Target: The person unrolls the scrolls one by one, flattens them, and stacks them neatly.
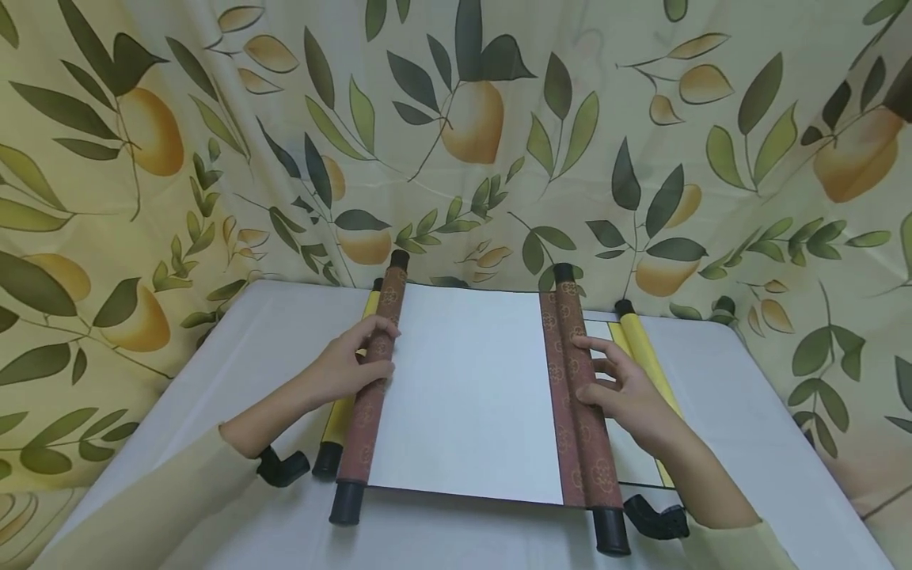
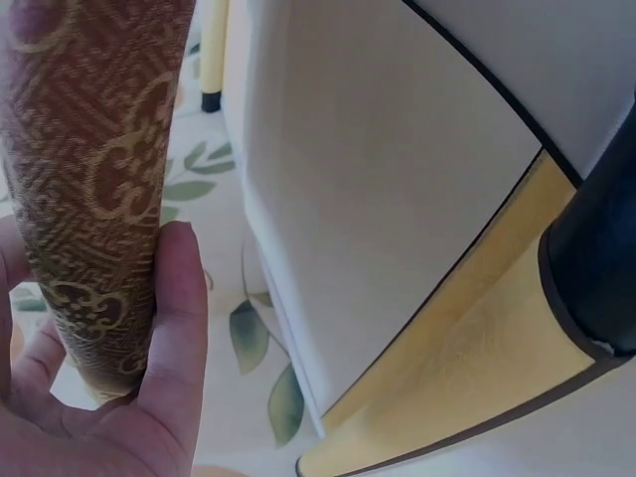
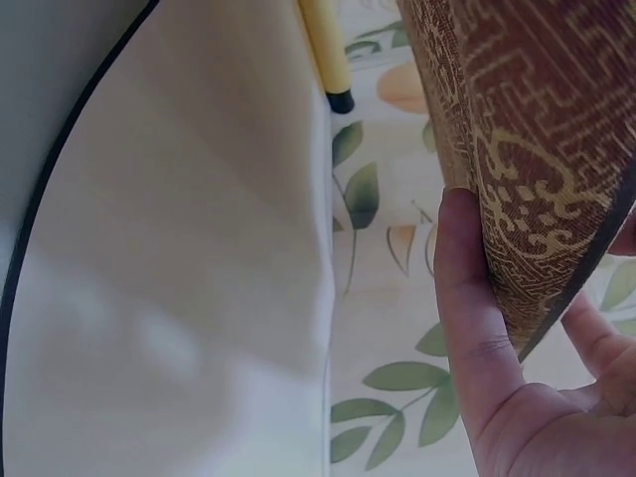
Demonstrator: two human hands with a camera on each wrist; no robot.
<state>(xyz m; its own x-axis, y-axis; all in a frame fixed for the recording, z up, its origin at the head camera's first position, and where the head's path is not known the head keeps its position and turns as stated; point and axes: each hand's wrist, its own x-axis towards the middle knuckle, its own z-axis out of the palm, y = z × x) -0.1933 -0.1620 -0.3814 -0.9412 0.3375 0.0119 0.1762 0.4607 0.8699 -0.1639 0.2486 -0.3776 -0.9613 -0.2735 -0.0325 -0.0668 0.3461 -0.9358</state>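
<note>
A reddish-brown hanging scroll with gold patterning is spread open between both hands in the head view, its blank white sheet (image 1: 470, 396) facing me. My left hand (image 1: 345, 360) grips the left roller (image 1: 374, 372), thumb and fingers wrapped around the cloth. On the other side, my right hand (image 1: 630, 388) holds the right roller (image 1: 584, 396) between thumb and fingers. Both rollers end in black knobs. Beneath it lies a second, yellow scroll (image 1: 648, 360), partly hidden by the brown one. The left wrist view shows its yellow roller (image 2: 467, 358) below the raised brown roller (image 2: 94, 169).
Both scrolls are over a white-covered table (image 1: 712, 372). Behind the table hangs a cream curtain (image 1: 427, 198) printed with leaves and orange fruit. Black curved pieces (image 1: 281, 467) sit at both wrists, close to the scroll's rollers.
</note>
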